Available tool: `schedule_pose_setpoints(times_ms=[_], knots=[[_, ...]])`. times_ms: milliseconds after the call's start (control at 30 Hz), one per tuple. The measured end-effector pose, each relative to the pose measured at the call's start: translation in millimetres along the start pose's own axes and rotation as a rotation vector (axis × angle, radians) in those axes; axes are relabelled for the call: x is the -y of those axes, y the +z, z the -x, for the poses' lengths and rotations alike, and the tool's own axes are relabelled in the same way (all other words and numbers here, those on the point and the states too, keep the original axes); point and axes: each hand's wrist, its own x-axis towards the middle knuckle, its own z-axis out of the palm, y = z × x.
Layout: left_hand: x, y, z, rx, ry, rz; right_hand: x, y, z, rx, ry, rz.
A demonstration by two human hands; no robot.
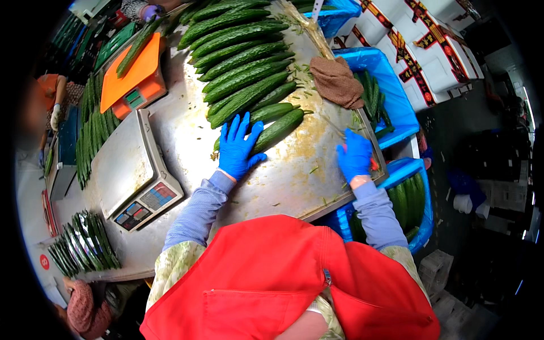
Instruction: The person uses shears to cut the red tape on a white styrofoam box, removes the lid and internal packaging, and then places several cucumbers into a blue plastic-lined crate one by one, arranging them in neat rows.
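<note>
My left hand [238, 146], in a blue glove, lies with spread fingers on the near end of a row of cucumbers [246, 72] on the metal table [272, 182]. Under its fingers and beside its thumb is the nearest cucumber [280, 129], stem end pointing right. My right hand [356, 155], gloved in blue too, is closed around what looks like a small knife [335, 124]. Its thin blade points up and left over the tabletop, apart from the cucumbers. Most of the handle is hidden by my fingers. Cut stem ends [313, 170] are scattered about the table.
Left stand a flat weighing scale [123, 161] and an orange scale [131, 72] bearing one cucumber. Wrapped cucumbers [85, 242] lie at the lower left. A brown cloth [337, 82] rests by the right edge, beside blue-lined crates [399, 114] of cucumbers. Other people work across the table.
</note>
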Motion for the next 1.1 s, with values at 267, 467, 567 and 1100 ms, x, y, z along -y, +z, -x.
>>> schedule_pose_setpoints(times_ms=[267,467,567,1100], knots=[[40.4,48.1,32.1,-0.781,-0.633,0.823,25.9,-20.8,11.9,-0.200,-0.149,-0.247],[32.2,59.5,3.2,-0.766,-0.629,0.889,117.9,-12.9,-38.9,-0.109,-0.385,-0.475],[22.3,52.2,-17.8,-0.728,-0.639,0.863,118.2,6.2,-45.0,-0.079,-0.442,-0.340],[-153.7,-13.2,-38.7,-0.416,-0.032,0.952,-43.5,-49.9,246.4,-0.576,0.520,-0.516]])
